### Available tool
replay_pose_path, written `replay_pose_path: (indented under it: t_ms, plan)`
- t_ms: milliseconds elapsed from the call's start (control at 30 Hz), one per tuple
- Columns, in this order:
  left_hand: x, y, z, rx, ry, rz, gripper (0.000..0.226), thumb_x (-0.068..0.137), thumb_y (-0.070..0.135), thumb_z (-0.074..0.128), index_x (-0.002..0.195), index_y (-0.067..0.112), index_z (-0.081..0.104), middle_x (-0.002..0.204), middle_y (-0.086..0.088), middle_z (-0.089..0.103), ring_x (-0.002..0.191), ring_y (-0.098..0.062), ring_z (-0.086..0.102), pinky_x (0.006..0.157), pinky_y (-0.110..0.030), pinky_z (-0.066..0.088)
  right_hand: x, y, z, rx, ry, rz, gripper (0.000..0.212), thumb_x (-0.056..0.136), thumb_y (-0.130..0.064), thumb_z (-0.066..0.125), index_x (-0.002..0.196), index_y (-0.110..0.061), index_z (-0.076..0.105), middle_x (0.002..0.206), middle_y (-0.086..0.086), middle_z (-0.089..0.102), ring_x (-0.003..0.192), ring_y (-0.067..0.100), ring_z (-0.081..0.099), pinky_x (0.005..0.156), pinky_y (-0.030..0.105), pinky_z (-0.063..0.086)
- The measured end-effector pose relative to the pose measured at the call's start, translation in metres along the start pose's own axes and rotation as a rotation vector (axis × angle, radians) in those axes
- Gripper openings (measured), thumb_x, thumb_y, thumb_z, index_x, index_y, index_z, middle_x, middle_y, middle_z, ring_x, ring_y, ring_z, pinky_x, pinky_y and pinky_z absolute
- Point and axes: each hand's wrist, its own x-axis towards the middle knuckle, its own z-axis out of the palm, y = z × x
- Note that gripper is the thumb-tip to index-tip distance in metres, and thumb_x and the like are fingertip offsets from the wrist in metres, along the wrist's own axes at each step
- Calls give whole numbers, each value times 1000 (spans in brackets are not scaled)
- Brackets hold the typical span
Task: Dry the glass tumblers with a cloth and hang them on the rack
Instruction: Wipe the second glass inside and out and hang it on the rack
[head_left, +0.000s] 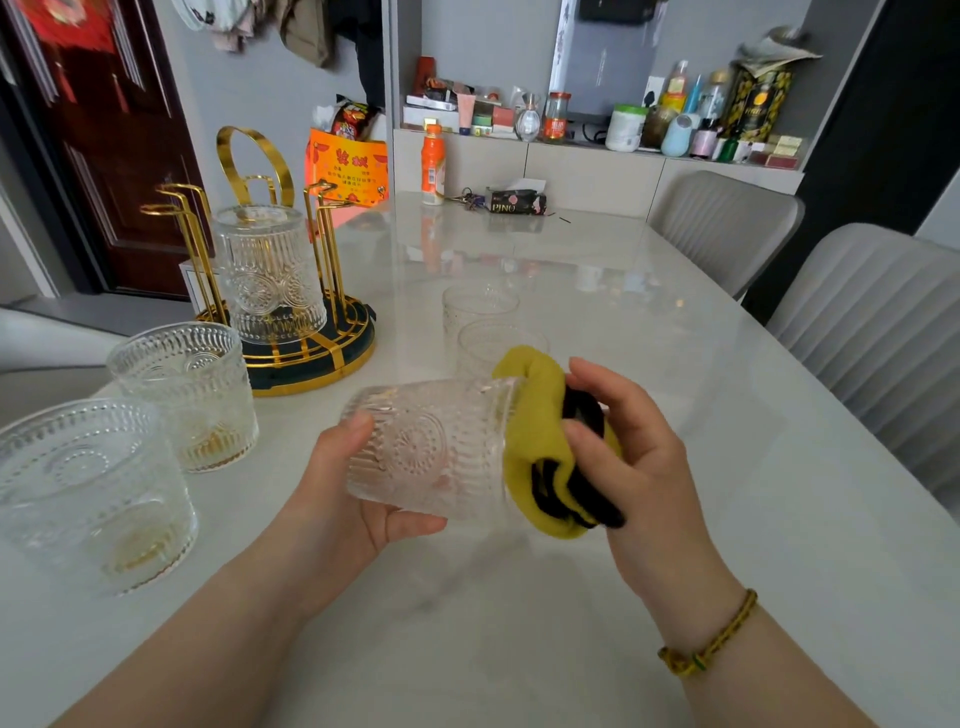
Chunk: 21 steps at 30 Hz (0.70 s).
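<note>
My left hand (353, 499) grips an embossed glass tumbler (431, 447) held on its side above the table, mouth facing right. My right hand (628, 457) holds a yellow and black cloth (545, 441) pressed against that mouth. A gold wire rack (306, 358) on a dark round base stands at the left with one tumbler (267, 275) hanging upside down on it. Two upright tumblers (187, 395) (88, 493) stand at the near left. Two more upright tumblers (480, 309) (498, 345) stand behind the cloth.
The white glossy table (675, 364) stretches ahead. At its far end stand an orange bottle (432, 165), keys and a dark tissue pack (517, 201). Two grey chairs (872, 332) line the right side. A cluttered shelf (597, 130) runs along the back wall.
</note>
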Motion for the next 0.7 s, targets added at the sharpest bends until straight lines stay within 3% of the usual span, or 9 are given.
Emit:
replay_pose_path:
  t_ms: [67, 133, 300, 433, 467, 533, 600, 700]
  plan:
    - [0, -3, 1, 26, -64, -4, 64, 24, 61, 81, 79, 27, 75, 81, -4, 73, 66, -16, 69, 48, -28, 56, -2, 1, 4, -131, 30, -12, 49, 53, -37, 69, 98, -45, 54, 106, -21, 60, 94, -10, 57, 78, 5, 43]
    - [1, -4, 0, 18, -93, -13, 70, 24, 62, 81, 83, 24, 75, 87, -7, 72, 71, -19, 69, 52, -31, 57, -3, 1, 7, -112, -23, 7, 52, 57, -27, 71, 102, -44, 50, 105, -27, 59, 97, -12, 56, 79, 4, 43]
    - [2, -4, 0, 27, -126, -23, 71, 27, 64, 80, 85, 24, 75, 92, -8, 72, 77, -21, 70, 59, -37, 57, -6, -4, 9, -60, -196, 98, 52, 60, -15, 68, 102, -38, 49, 79, -29, 64, 76, -10, 61, 62, 4, 45]
    - [0, -3, 3, 47, -143, -108, 71, 30, 64, 80, 86, 21, 75, 89, -11, 72, 71, -24, 70, 52, -36, 57, -3, 0, 7, -160, -101, 63, 33, 73, -3, 70, 87, -30, 56, 61, -23, 61, 54, -5, 56, 51, 7, 41]
    - [-2, -1, 5, 52, -137, -139, 71, 35, 68, 76, 87, 19, 73, 84, -11, 72, 66, -24, 69, 49, -34, 55, -3, 1, 6, -190, -86, 32, 33, 74, -3, 69, 86, -31, 57, 61, -24, 61, 54, -4, 56, 51, 6, 40]
    - [-4, 2, 9, 102, -104, -204, 76, 59, 80, 47, 90, 14, 67, 71, -10, 71, 53, -22, 66, 43, -31, 53, -5, 1, 6, -289, -98, -63, 33, 71, -12, 69, 87, -37, 56, 71, -25, 61, 63, -5, 57, 58, 5, 41]
    - [-5, 1, 9, 176, -59, -196, 66, 69, 67, 31, 81, 15, 70, 61, -8, 68, 45, -19, 62, 39, -28, 50, -7, 1, 8, -348, -111, -129, 33, 65, -22, 67, 88, -43, 54, 83, -28, 61, 75, -5, 58, 67, 5, 42]
    - [-5, -2, 12, 195, 6, -42, 34, 79, 48, 53, 71, 22, 74, 67, -5, 70, 55, -18, 65, 41, -29, 51, -7, 3, 10, -254, -68, -55, 29, 71, -16, 68, 87, -37, 57, 74, -23, 63, 66, -5, 59, 61, 6, 43]
